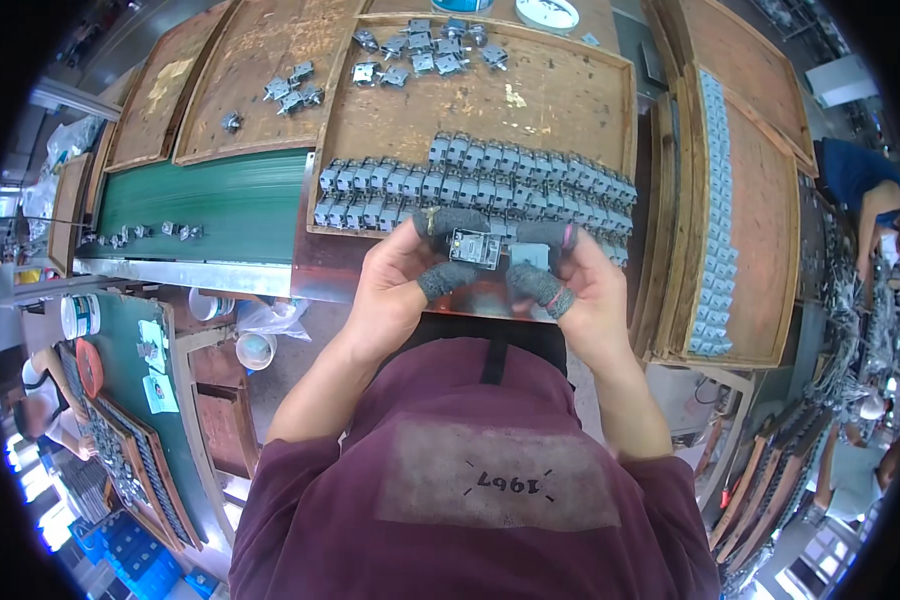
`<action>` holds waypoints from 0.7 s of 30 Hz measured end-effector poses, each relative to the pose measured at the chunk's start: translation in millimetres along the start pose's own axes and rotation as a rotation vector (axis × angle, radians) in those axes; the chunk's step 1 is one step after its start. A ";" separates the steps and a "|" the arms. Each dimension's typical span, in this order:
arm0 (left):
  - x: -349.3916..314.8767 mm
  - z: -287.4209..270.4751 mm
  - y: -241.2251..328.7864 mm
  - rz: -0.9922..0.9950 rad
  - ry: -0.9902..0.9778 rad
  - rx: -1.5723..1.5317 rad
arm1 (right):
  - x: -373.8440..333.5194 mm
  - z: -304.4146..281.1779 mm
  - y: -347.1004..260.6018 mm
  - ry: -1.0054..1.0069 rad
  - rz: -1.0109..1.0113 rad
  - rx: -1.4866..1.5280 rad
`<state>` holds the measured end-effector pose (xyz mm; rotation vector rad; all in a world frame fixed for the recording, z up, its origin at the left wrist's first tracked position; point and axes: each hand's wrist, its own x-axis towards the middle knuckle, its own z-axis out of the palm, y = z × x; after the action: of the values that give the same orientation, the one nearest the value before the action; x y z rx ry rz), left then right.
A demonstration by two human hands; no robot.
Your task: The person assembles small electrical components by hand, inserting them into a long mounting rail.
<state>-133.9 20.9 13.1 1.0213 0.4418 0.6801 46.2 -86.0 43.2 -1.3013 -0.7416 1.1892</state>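
Note:
Dark grey finger covers are on the thumbs and fingers of both hands, held close together over the near edge of the wooden tray [570,80]. My left hand [388,290] pinches a small boxy metal part [474,249] with an open, detailed face. Beside it, my right hand [592,290] grips a similar grey block [530,256], its plain side showing. The two pieces are close; whether they touch I cannot tell. Just beyond my fingers, packed rows of grey metal parts [470,185] fill the tray's near part.
Loose metal parts [430,45] lie at the tray's far side. To the left runs a green conveyor belt [210,200] carrying several small parts. Another wooden tray [760,230] on the right holds a column of grey blocks [715,250]. Other people [865,190] work at both sides.

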 end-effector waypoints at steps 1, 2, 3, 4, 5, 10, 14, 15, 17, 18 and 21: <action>-1.0 1.5 -0.1 0.002 0.003 0.022 | -3.6 -0.8 -0.2 0.029 -0.022 -0.093; -1.6 1.3 -0.2 -0.002 0.005 0.020 | -3.9 -2.7 0.8 0.030 -0.018 -0.093; -2.3 1.0 -0.4 -0.038 0.018 0.016 | -4.1 -6.2 1.9 0.036 -0.165 -0.405; -2.9 0.5 -0.7 -0.075 0.031 0.013 | -4.3 -8.7 2.9 0.040 -0.312 -0.716; -3.7 0.3 -1.3 -0.073 0.034 0.015 | -5.1 -9.6 3.3 0.037 -0.314 -0.714; -6.7 -1.2 -7.0 -0.150 0.015 -0.049 | -2.0 -7.1 5.6 0.059 -0.450 -0.851; -2.5 8.7 -4.6 -0.111 0.016 0.008 | 2.3 -4.8 -1.3 0.043 -0.478 -0.921; -1.9 10.9 -5.0 -0.091 0.007 0.100 | 3.2 -5.7 -0.8 0.047 -0.515 -0.974; -1.2 14.5 -9.5 -0.071 -0.004 0.191 | 4.3 -7.0 2.6 0.052 -0.550 -1.027; -1.5 15.2 -15.7 -0.065 0.008 0.167 | 5.1 -7.4 6.0 0.080 -0.608 -1.070; 1.1 15.3 -19.6 -0.137 0.036 0.046 | 4.9 -9.4 7.5 0.098 -0.596 -1.050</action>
<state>-117.5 5.3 2.8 1.0132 0.5555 0.5686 54.5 -85.4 33.3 -1.7456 -1.6535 0.1921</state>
